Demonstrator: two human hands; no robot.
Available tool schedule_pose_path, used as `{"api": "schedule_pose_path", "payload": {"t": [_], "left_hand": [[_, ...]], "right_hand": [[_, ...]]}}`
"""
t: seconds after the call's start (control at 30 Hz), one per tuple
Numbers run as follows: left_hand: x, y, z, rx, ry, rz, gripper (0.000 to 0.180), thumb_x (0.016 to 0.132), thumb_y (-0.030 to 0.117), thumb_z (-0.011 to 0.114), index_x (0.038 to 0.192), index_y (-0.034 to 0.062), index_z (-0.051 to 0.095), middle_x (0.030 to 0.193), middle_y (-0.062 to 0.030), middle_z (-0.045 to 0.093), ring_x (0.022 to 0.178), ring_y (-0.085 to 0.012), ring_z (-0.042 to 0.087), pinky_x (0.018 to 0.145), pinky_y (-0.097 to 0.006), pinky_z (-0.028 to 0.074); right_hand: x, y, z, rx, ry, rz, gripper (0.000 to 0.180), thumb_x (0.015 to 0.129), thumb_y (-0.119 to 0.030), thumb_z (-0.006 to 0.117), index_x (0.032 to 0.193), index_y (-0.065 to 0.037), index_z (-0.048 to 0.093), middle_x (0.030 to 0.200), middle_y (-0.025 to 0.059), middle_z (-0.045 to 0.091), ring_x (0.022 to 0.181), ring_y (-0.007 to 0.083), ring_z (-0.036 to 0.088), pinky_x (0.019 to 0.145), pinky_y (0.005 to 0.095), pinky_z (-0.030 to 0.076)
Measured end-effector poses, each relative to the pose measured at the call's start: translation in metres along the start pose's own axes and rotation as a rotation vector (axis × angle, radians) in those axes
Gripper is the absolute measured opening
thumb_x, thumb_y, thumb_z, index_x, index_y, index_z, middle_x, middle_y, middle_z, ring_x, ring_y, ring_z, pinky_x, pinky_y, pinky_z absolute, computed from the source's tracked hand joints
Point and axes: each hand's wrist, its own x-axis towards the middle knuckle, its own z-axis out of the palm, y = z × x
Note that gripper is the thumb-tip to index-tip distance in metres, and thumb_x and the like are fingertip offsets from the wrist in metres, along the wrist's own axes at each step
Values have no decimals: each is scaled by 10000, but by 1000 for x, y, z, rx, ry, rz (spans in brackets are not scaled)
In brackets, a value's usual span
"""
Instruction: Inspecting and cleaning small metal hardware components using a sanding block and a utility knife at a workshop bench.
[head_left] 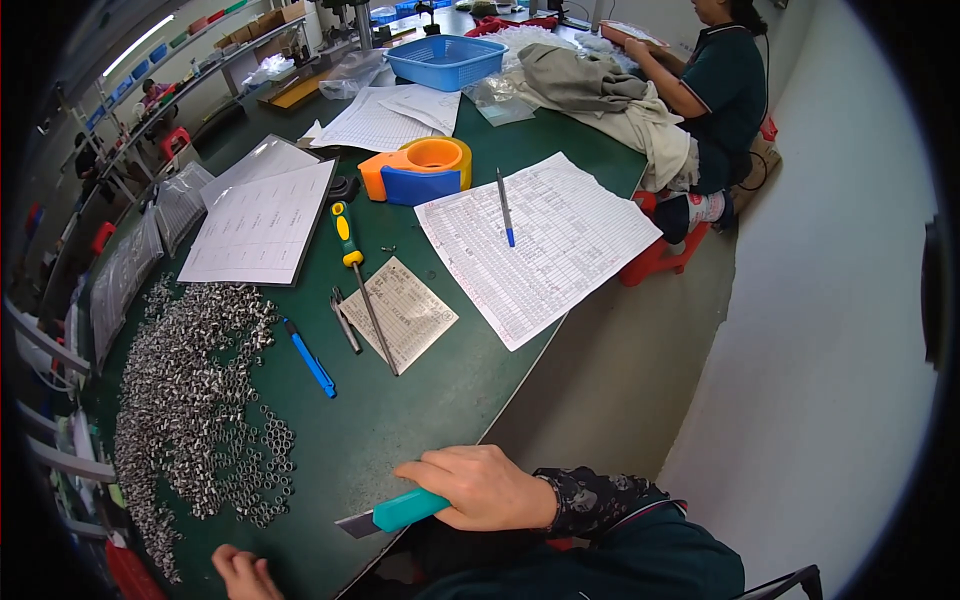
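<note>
Right hand (485, 487): closed round your scraper's teal handle (408, 510) at the worktop's (385, 425) near edge; blade points left, uncovered, presumably keeping your fingers clear of it.
Left hand (245, 573): half-curled, palm hidden; cannot tell whether you hold anything.
Metal rings (190, 390): heaped to your left, apparently for easy reach.
Screwdriver (346, 235): shaft across tan paper (415, 310), perhaps weighting it.
Pen (505, 205): on the printed sheet (560, 240), likely parked handy for you.
</note>
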Motion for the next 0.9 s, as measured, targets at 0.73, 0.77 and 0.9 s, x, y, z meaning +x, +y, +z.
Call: {"api": "schedule_pose_path", "payload": {"t": [0.73,0.77,0.9], "left_hand": [[-7,-16,-2,-670,226,-434,153,838,69,539,964,-16,552,912,-124,564,846,-205,536,784,-297,441],[-7,-21,0,-643,301,-342,167,836,77,544,977,-13,549,924,-129,565,853,-206,537,784,-298,442],[-13,-24,18,-563,197,-230,193,823,95,565,990,1,548,931,-130,562,849,-203,539,772,-307,448]], "right_hand": [[-1,0,1,-45,16,-6,412,611,-45,628,1015,-45,545,723,62,512,644,219,561,535,304,453],[-1,0,1,-45,15,-7,412,611,-45,628,1015,-45,545,723,62,512,644,219,561,535,304,453],[-1,0,2,-38,26,-10,421,607,-45,628,1019,-45,544,729,62,511,651,219,560,540,305,453]]}}
